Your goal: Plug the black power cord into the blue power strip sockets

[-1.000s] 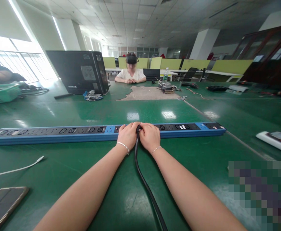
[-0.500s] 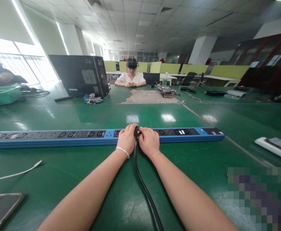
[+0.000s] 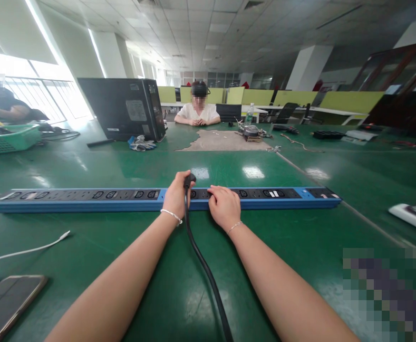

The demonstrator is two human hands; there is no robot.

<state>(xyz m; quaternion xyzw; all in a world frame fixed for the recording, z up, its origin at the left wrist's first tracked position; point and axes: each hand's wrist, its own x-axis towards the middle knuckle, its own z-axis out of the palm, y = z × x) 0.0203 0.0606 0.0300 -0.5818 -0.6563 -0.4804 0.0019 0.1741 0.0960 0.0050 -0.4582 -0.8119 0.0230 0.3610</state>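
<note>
A long blue and black power strip [image 3: 265,203] lies across the green table in front of me, with rows of sockets along its top. My left hand [image 3: 175,195] grips a black plug [image 3: 190,180], raised off the sockets. From that plug a thick black cord [image 3: 200,259] runs down towards me between my forearms. My right hand [image 3: 225,206] is closed on the power strip, just right of its middle, its fingers curled over the top; the fingertips are partly hidden. A small gap lies between the plug and my right hand.
A black computer case [image 3: 122,109] stands at the back left beside gloves [image 3: 141,143]. A green basket [image 3: 11,140] is at far left. A phone [image 3: 11,304] and a white cable [image 3: 33,251] lie near left. Across the table sits a person [image 3: 198,111].
My left hand has lifted the plug up and left, away from the socket. My right hand has let the plug go and stays at the power strip.
</note>
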